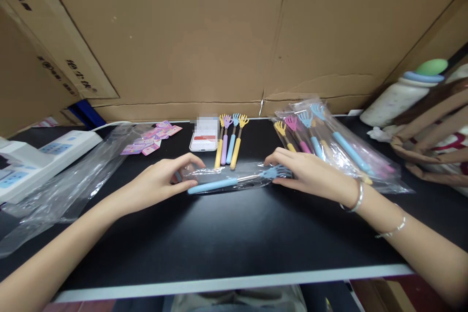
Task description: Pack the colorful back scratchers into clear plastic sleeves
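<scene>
A blue back scratcher [219,185] lies sideways inside a clear plastic bag [212,173], just above the black tabletop or on it; I cannot tell which. My left hand [164,175] grips the bag at the handle end, thumb and fingers pinching its edge. At the claw end, my right hand [303,168] pinches the other side of the bag, its fingers partly covering the blue claw. Just behind the bag, several loose back scratchers [231,148] in yellow, purple and blue lie side by side, claws pointing away.
Several back scratchers in clear bags [351,153] lie at the right. A phone [204,134], small printed cards [149,139], empty plastic bags [76,180] and a power strip [54,156] are to the left. A bottle [398,97] stands far right; cardboard [201,34] walls the back.
</scene>
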Demonstrator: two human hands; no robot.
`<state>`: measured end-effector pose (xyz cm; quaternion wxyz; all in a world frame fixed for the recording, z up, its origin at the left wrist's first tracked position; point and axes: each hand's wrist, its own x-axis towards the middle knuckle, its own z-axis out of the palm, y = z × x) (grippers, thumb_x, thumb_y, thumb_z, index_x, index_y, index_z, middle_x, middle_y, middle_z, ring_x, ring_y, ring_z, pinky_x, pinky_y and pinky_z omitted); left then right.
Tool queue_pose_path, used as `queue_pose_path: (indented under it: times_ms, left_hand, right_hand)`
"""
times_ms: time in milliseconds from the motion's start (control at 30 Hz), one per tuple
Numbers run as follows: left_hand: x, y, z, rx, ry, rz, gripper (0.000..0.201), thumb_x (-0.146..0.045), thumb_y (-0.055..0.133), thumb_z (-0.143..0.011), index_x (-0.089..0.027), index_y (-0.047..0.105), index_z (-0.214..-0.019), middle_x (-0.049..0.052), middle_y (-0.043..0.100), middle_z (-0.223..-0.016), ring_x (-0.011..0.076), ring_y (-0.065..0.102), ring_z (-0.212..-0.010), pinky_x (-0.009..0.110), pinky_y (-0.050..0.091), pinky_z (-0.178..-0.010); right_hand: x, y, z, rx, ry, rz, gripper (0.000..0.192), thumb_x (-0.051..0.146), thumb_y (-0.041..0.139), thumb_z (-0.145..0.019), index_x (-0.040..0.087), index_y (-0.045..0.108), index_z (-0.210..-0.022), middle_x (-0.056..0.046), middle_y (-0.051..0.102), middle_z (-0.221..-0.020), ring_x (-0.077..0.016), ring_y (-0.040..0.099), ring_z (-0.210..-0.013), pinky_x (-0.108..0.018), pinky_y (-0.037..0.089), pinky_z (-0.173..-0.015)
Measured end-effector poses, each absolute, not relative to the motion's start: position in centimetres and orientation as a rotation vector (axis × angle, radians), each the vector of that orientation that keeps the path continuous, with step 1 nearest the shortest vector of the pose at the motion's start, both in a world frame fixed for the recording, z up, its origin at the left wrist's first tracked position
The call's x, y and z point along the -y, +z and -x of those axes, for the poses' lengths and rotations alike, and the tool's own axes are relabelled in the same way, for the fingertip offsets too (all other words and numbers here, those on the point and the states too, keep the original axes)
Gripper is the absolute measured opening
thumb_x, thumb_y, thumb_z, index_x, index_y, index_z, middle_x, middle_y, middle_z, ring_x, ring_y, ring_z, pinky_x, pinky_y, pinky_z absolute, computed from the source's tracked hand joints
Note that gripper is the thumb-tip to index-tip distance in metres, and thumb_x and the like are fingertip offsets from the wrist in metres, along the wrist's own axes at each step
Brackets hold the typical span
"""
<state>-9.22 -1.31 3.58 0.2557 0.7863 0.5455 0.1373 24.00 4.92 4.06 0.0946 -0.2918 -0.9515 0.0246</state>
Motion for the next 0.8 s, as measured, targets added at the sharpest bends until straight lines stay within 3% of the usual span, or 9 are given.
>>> queue_pose_path:
  times_ms: [433,800]
  left_hand:
    - [1.67,4.03,8.45,-1.446,0.340,-2.112,0.032,-0.045,0.045,-0.090,-0.026,0.049,-0.115,-0.001,0.060,-0.090,0.0164,0.055,-0.076,0.024,0.039,-0.066]
    - [1.49,3.88,8.26,-1.355,0.402,-2.007,0.032,-0.048,0.044,-0.091,-0.025,0.051,-0.113,-0.001,0.065,-0.085,0.0168,0.058,-0.076,0.023,0.042,-0.068]
  right_hand:
    - [-5.01,4.01,-24.04,2.786,0.089,0.920,0.019,0.028,0.051,-0.088,0.022,0.050,-0.106,-0.005,0.061,-0.104,-0.0178,0.060,-0.076,-0.029,0.044,-0.065]
    - [-5.44,3.86,-24.15,2.725,0.068,0.842,0.020,0.026,0.054,-0.086,0.023,0.052,-0.106,-0.003,0.067,-0.101,-0.0176,0.061,-0.080,-0.035,0.038,-0.081]
